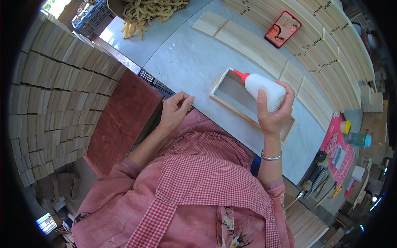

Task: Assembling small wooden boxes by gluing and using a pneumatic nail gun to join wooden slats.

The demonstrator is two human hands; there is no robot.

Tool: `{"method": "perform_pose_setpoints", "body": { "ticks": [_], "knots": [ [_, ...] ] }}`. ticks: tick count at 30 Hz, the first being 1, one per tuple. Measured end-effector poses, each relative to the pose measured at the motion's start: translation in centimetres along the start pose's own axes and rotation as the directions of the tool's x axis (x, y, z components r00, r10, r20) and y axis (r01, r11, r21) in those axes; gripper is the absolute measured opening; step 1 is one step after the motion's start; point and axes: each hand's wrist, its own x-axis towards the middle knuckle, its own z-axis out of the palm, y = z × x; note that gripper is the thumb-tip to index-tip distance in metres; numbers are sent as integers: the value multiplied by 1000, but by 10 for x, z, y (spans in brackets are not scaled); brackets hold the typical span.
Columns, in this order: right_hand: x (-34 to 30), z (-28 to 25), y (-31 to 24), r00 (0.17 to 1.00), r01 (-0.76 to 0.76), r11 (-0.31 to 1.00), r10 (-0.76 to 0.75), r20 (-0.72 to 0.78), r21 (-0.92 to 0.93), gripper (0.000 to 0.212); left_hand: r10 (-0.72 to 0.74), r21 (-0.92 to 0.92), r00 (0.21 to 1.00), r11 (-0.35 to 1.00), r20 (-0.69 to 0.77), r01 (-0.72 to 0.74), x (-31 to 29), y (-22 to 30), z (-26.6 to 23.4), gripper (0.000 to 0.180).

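Observation:
In my right hand (pixel 276 108) is a white glue bottle (pixel 264 89), its fingers wrapped around the body. The bottle is tilted, and its red nozzle points left to the far corner of a narrow wooden frame (pixel 235 110). The nozzle tip is at or just above that corner; I cannot tell if it touches. A white strip runs along the frame's left short side. The frame lies on the pale tabletop (pixel 182 62), its right end partly behind my right hand. My left hand (pixel 175 110) rests by the table's near edge, fingers curled closed, nothing visible in them.
Flat wooden strips (pixel 248 47) lie in a row beyond the frame. A red-cased phone (pixel 283 29) leans on stacked wooden pieces (pixel 331 45). Curved wooden pieces (pixel 149 16) are heaped at the far left. More wood stacks (pixel 62 91) rise beside a reddish board (pixel 124 111).

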Motion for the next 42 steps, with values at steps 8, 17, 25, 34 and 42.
{"method": "perform_pose_setpoints", "body": {
  "ticks": [8,17,25,34,42],
  "knots": [
    [-12,-35,4,998,-55,997,53,-35,-59,48,9,19,1000,1000,-17,-8,2,-2,1,21],
    [-33,-86,15,988,-102,975,77,-134,-196,47,391,430,919,840,-56,-331,31,11,3,21],
    [-54,-125,19,967,-166,949,104,-231,-269,46,470,575,880,739,-67,-351,71,-8,17,23],
    [-79,-169,27,939,-226,895,95,-332,-384,45,514,667,852,671,-102,-324,76,-19,22,26],
    [-87,-182,28,929,-241,893,99,-356,-380,44,551,715,830,614,-85,-334,77,-19,24,28]
  ]
}}
